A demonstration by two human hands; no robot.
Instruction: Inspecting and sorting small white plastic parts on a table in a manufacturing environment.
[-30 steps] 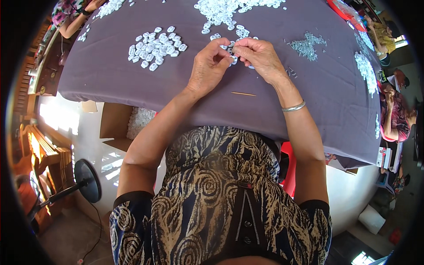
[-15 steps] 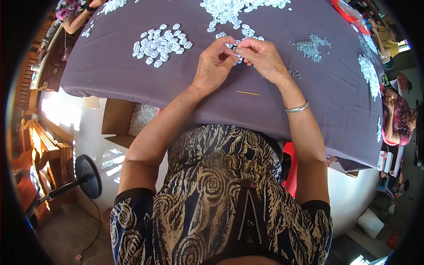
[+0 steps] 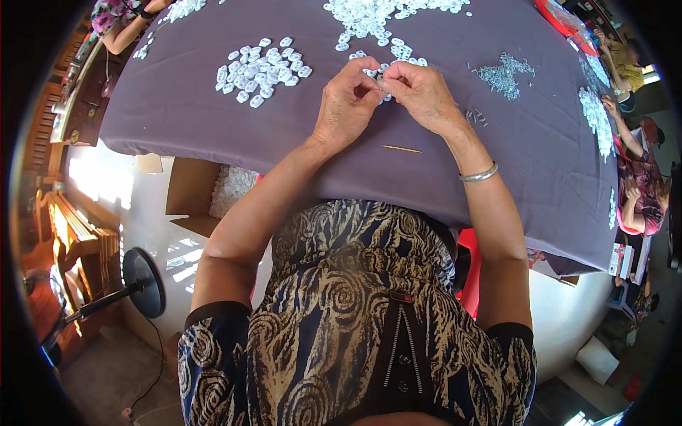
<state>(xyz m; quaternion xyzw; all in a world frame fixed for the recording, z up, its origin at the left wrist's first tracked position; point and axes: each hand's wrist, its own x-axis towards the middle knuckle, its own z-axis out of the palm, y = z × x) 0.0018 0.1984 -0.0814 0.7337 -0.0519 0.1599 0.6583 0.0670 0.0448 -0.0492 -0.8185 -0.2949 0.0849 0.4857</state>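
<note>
My left hand (image 3: 344, 106) and my right hand (image 3: 425, 98) meet over the table, thumbs and forefingers pinched together. Whatever small part sits between the fingertips is mostly covered by them, so its kind cannot be made out. Small white oval plastic pieces (image 3: 398, 51) lie just beyond my fingers, some partly hidden by them. Left of my left hand is a loose heap of the same white pieces (image 3: 259, 72). To the right of my right hand are scattered tiny thin silvery parts (image 3: 506, 75). A wooden toothpick (image 3: 402, 149) rests on the cloth below my hands.
A dark purple-grey cloth covers the table (image 3: 284, 153). A large white heap (image 3: 366, 15) lies at the far side. An open cardboard box (image 3: 190, 188) of white pieces stands below the left edge. Other people sit around the table; a black stand (image 3: 142, 282) is at the left.
Both hands stay pinched together, with only slight finger movement. The view has shifted slightly. At the far right, a co-worker's arm now reaches toward a white heap.
</note>
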